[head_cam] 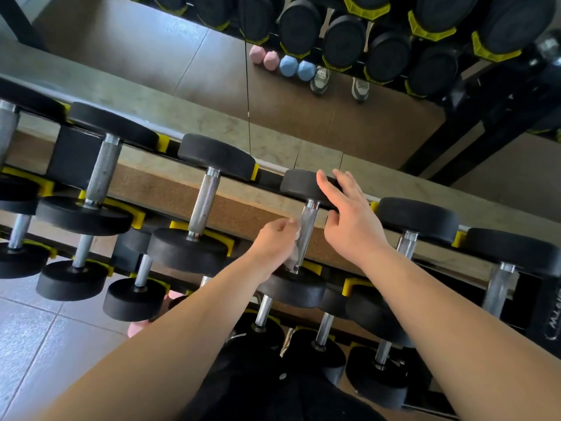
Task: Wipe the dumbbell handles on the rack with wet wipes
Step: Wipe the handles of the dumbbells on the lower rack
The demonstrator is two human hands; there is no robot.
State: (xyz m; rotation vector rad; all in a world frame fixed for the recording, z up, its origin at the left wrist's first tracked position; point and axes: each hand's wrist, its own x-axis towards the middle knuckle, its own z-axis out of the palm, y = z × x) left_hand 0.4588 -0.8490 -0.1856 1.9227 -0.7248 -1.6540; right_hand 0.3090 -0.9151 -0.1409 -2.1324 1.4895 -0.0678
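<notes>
Black dumbbells with knurled steel handles lie on the top tier of a black rack with yellow cradles. My left hand pinches a thin wet wipe against the left side of one dumbbell handle in the middle of the row. My right hand rests with straight fingers on the far black head of that same dumbbell. The near head sits just below my left wrist.
More dumbbells line the rack to the left and right, with lower tiers beneath. A mirror behind the rack reflects another rack, small pink and blue dumbbells and shoes. Grey tiled floor lies at the lower left.
</notes>
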